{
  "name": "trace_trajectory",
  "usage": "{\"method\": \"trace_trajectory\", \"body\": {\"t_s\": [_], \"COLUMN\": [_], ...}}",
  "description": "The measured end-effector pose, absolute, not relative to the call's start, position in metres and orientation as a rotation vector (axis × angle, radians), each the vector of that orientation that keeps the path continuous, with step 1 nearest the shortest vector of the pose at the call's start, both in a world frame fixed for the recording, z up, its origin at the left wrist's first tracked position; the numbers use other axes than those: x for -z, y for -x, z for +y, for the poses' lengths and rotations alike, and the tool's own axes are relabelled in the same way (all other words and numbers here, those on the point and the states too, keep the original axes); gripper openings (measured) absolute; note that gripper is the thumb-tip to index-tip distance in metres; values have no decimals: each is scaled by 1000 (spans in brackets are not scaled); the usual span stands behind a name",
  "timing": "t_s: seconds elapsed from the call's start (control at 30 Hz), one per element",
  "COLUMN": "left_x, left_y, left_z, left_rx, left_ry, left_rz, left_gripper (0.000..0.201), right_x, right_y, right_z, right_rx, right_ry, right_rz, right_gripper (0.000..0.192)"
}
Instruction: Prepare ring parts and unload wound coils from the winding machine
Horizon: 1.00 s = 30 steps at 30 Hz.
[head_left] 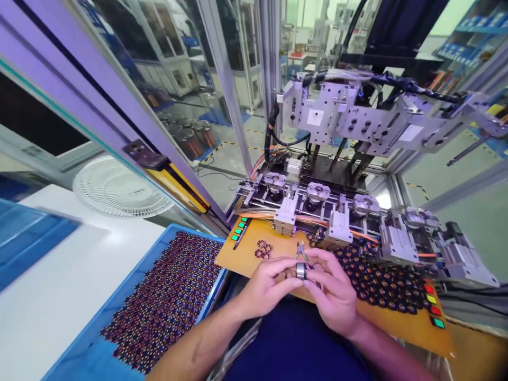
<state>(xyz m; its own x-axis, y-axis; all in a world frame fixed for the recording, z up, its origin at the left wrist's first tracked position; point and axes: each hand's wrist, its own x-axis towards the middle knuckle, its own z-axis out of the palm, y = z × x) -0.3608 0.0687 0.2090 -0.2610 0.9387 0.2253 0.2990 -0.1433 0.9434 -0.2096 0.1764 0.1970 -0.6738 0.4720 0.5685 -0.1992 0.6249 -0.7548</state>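
The left hand [268,286] and right hand [334,296], nearly closed, jointly pinch a silver-and-black ring [301,271], presumably light, rigid and slick, best held by its outer rim

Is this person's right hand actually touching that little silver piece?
Touching. The head view shows the right hand with its fingertips against the silver piece, no gap visible.
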Motion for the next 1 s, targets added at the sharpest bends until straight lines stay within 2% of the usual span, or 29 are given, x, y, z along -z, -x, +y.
{"method": "trace_trajectory", "body": {"t_s": [0.23, 0.4, 0.47, 0.63, 0.83, 1.0], "left_x": [-208, -188, -167, -98, -46, -37], "left_y": [365, 375, 382, 406, 413, 412], "left_z": [63, 61, 56, 47, 54, 55], "left_rx": [-1508, -1557, -1599, -1649, -1637, -1617], "left_ry": [-1605, -1620, -1557, -1297, -1202, -1132], "left_rz": [1828, 1959, 2103, 2501, 2655, 2667], "left_gripper": [22, 30, 36, 33, 41, 41], "right_x": [-203, -211, -223, -248, -224, -203], "right_y": [230, 246, 259, 337, 439, 451], "right_z": [187, 200, 218, 297, 365, 373], "right_rx": [-1672, -1794, -1665, -799, -563, -460], "right_ry": [177, 173, 106, -102, -130, -153], "right_rz": [-1998, -2093, -2247, -2584, -2688, -2793], "right_gripper": [14, 10, 11, 17, 10, 10]}}
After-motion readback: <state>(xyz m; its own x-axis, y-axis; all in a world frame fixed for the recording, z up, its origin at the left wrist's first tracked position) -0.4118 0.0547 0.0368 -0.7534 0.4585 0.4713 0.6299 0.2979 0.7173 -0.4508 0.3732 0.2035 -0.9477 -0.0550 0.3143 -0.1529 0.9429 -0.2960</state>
